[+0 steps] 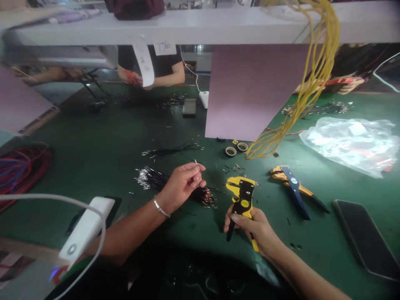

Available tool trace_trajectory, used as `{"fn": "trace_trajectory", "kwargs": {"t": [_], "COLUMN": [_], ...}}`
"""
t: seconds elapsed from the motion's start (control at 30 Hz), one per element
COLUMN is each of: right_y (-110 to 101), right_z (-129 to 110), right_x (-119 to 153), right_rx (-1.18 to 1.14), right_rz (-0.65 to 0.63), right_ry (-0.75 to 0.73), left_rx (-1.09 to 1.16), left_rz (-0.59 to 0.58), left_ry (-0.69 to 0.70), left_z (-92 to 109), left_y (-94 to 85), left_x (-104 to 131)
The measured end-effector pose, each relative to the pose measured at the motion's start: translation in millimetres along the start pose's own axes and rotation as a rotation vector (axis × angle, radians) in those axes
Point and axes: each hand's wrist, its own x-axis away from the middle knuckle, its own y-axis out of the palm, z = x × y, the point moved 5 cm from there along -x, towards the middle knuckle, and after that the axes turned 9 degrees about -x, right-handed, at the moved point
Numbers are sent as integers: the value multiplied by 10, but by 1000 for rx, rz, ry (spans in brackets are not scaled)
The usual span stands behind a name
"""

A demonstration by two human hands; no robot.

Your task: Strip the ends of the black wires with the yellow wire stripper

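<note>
My left hand (179,185) is closed in a pinch on a thin wire, whose pale tip (196,162) sticks up above the fingertips. Most of that wire is hidden by the fingers. Under this hand lies a thick bundle of short black wires (150,178), with silvery ends on the left and coppery ends on the right. My right hand (258,229) is wrapped round the handles of a yellow and black wire stripper (245,191). The stripper's jaws point up and to the left, apart from the left hand.
A second wire stripper (293,183), blue and orange, lies right of my hand, near a dark phone (364,237). Two tape rolls (231,151) and scraps lie ahead. Yellow cables (312,79) hang from the shelf (200,31). A white power strip (87,227) stands left. Co-workers sit opposite.
</note>
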Motion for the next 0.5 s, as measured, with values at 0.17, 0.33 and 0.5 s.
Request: {"fn": "trace_trajectory", "kwargs": {"t": [0.17,0.33,0.5], "right_y": [68,106,144], "right_z": [80,145,138], "right_x": [-14,-22,-20], "right_rx": [-33,-70,-63], "right_rz": [-97,-118,-138], "right_ry": [56,81,73], "left_rx": [85,153,201], "left_rz": [30,39,25], "left_ry": [-44,-91,-116], "left_z": [-44,-92,-148], "left_y": [-18,4,39], "left_x": [-19,-23,-12]}}
